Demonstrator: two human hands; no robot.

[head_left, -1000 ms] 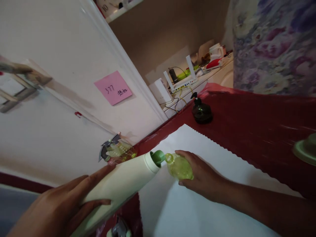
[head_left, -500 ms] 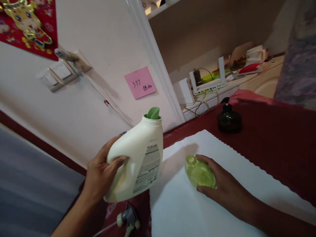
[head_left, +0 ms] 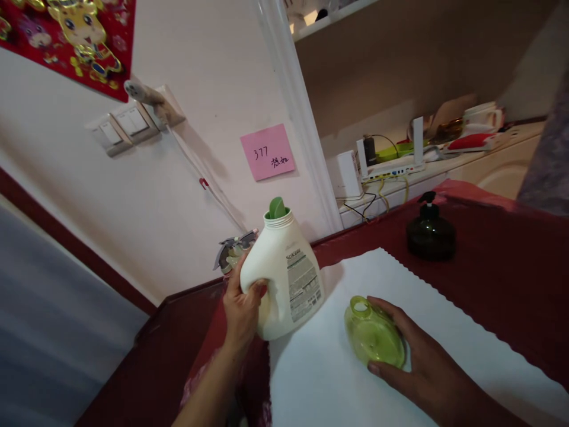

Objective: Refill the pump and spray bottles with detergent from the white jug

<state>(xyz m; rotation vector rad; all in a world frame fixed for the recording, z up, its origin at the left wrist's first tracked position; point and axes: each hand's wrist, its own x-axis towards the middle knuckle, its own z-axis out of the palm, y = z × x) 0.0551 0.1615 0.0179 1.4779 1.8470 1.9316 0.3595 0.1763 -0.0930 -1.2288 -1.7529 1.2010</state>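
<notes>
My left hand [head_left: 244, 302] is wrapped round the handle of a large cream detergent jug [head_left: 278, 252]. The jug has no cap, and a green pouring spout [head_left: 277, 208] stands up in its threaded neck. A printed label faces me. To the right, my right hand [head_left: 413, 350] grips a see-through yellow-green bottle [head_left: 376, 335] by its side, thumb on the near side. The bottle's mouth is uncovered and tilted toward the upper left. Both are over a white sheet [head_left: 320, 379]. Whether the jug's base touches the sheet I cannot tell.
A dark pump bottle [head_left: 431, 234] stands on the red tablecloth [head_left: 498, 267] at the right. Spray-bottle heads [head_left: 233, 249] show behind the jug. A white router [head_left: 393, 169] and cables sit on the back shelf. A pink note [head_left: 268, 152] sticks to the wall.
The jug has shifted right and toward the sheet, more upright, in my left hand. The yellow-green bottle appears lower and a little further right. The view has turned slightly left.
</notes>
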